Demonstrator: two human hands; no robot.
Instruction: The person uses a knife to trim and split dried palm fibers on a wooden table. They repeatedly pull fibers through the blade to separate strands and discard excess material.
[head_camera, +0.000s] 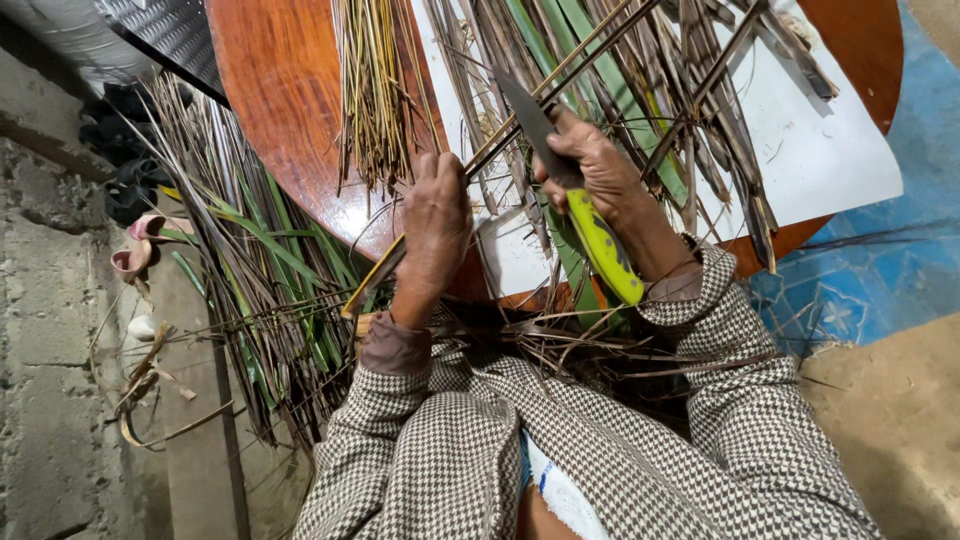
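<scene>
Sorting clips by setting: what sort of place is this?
Probably a home yard or workshop for hand craft: a round wooden table, heaped palm leaves on a bare concrete floor, and a knife in the right hand.

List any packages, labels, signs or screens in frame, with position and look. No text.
None in view: no packages, labels, signs or screens.
Nearest thing: white sheet, flat on the round wooden table, upper right, blank where it shows, partly under palm leaf strips.
Knife in right hand: yellow-green handle with dark specks, no label readable.
Left hand grips a thin leaf rib.
</scene>
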